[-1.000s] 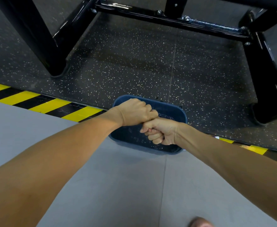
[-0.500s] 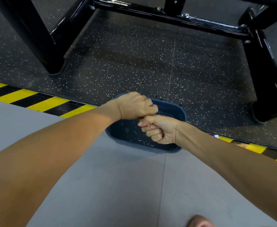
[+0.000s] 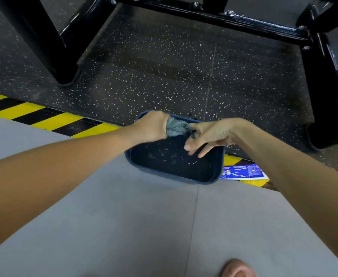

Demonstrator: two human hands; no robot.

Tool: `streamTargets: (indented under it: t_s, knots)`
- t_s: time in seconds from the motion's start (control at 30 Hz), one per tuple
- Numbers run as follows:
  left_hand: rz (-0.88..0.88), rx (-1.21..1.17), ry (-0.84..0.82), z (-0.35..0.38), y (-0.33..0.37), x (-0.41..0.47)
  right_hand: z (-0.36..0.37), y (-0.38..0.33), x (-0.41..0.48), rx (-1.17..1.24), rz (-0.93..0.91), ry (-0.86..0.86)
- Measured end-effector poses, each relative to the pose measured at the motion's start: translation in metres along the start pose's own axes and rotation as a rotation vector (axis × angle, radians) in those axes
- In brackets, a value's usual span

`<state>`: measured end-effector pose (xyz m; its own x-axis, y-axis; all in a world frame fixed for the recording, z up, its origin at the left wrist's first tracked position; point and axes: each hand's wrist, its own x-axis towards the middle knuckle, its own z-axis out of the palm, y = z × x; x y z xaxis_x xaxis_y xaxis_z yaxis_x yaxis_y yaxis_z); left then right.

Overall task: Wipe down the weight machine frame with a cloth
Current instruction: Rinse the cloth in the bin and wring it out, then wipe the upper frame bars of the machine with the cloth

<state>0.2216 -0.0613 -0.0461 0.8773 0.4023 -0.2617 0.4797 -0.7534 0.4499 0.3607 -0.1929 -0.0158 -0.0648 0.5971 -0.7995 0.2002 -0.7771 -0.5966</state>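
The left hand squeezes the cloth over the bucket, and the right hand has loose fingers beside it, so the cloth could slip into the bucket or drip on the floor before reaching the frame.

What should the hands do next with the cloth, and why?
Probably the left hand should carry the cloth up to the frame. It grips the bunched cloth over the basin, the right hand has loose fingers at the cloth's end, and nothing touches the frame beyond the basin yet.
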Motion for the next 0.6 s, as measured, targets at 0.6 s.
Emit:
streamTargets:
  t_s: [0.6]
  knots:
    - [-0.456,-0.821,-0.215,-0.185,0.112,-0.147,0.079,-0.152,-0.150,0.746,0.132,0.262]
